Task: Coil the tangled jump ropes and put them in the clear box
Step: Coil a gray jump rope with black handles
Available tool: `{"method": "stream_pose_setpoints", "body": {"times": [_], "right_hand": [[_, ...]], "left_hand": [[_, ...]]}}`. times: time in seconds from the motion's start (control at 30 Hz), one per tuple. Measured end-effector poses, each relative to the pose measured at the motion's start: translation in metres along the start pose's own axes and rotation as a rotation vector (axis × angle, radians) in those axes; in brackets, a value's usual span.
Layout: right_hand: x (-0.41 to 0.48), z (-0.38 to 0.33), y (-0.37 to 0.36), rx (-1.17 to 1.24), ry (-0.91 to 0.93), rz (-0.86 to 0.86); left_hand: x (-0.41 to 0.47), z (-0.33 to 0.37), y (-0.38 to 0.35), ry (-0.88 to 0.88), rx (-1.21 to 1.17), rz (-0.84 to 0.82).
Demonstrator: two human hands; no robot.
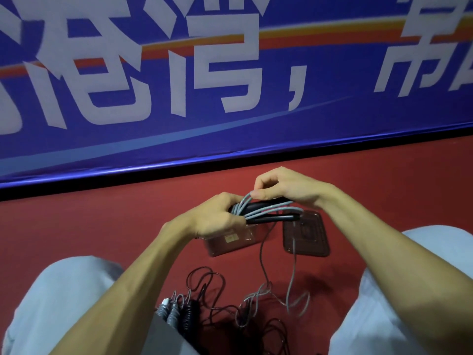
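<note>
Left hand (217,219) grips handles (256,204) and rope (267,210) coils above the box (230,249) near the far edge of the floor (102,226), right hand (281,187) pinches a loop; advise steady tension, flat turns, tail kept clear of the tangle (230,303).

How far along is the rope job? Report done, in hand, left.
Done: several loops of the grey rope are gathered along its black handles. In hand: the left hand grips that bundle, the right hand pinches a loop, and a tail hangs down. Left: the dark tangle lies uncoiled; no rope shows in the box.
</note>
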State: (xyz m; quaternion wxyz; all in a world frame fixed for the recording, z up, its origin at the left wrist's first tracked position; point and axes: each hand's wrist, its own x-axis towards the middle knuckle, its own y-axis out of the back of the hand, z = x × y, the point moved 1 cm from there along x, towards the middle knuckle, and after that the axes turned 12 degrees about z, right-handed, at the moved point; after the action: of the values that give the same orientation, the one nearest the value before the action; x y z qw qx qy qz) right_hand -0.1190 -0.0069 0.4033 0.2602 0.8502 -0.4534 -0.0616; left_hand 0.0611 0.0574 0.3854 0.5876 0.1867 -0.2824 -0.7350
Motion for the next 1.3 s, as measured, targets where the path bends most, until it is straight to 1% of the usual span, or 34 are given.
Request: {"method": "stream_pose_setpoints", "body": {"times": [0.1,0.23,0.27,0.33,0.4,0.47,0.53,0.63,0.73,0.8,0.9,1.0,1.07,1.13,1.2,1.23,1.3], "right_hand": [[0.001,-0.001,0.002,0.253,-0.082,-0.08],[0.004,0.001,0.004,0.428,-0.135,-0.167],[0.006,0.002,0.004,0.483,-0.155,-0.162],[0.008,0.005,0.001,0.673,-0.262,-0.095],[0.008,0.007,-0.004,0.882,-0.357,0.01],[0.005,0.01,-0.011,0.929,-0.368,0.061],[0.002,0.012,-0.018,0.805,-0.331,0.028],[-0.002,0.014,-0.026,0.417,-0.276,-0.047],[-0.003,0.018,-0.032,0.168,-0.31,-0.087],[-0.005,0.022,-0.034,-0.025,-0.329,-0.133],[-0.01,0.029,-0.031,-0.335,-0.323,-0.22],[-0.016,0.023,-0.028,-0.524,-0.173,-0.238],[-0.018,0.015,-0.027,-0.643,-0.026,-0.179],[-0.018,0.01,-0.027,-0.74,0.136,-0.097],[-0.019,0.009,-0.027,-0.765,0.275,-0.041],[-0.018,0.01,-0.025,-0.789,0.333,-0.012],[-0.019,0.009,-0.022,-0.843,0.406,0.069]], "left_hand": [[-0.002,0.003,0.007,0.0,-0.124,-0.012],[-0.004,0.002,0.017,0.001,-0.196,-0.023],[-0.005,0.002,0.019,0.012,-0.266,-0.027],[-0.005,0.001,0.021,0.039,-0.472,-0.01],[-0.002,-0.001,0.024,0.064,-0.651,0.082],[0.001,-0.002,0.025,0.075,-0.675,0.194],[0.003,-0.003,0.021,0.063,-0.581,0.247],[0.009,-0.01,0.013,0.09,-0.487,0.275],[0.015,-0.019,0.007,0.123,-0.419,0.294],[0.019,-0.023,0.005,0.11,-0.362,0.312],[0.025,-0.033,0.007,0.124,-0.299,0.42],[0.029,-0.045,0.008,0.146,-0.071,0.507],[0.03,-0.049,0.006,0.141,0.073,0.526],[0.031,-0.05,0.005,0.113,0.192,0.503],[0.032,-0.05,0.005,0.069,0.315,0.46],[0.032,-0.051,0.006,0.052,0.336,0.442],[0.031,-0.049,0.007,0.03,0.302,0.415]]}}
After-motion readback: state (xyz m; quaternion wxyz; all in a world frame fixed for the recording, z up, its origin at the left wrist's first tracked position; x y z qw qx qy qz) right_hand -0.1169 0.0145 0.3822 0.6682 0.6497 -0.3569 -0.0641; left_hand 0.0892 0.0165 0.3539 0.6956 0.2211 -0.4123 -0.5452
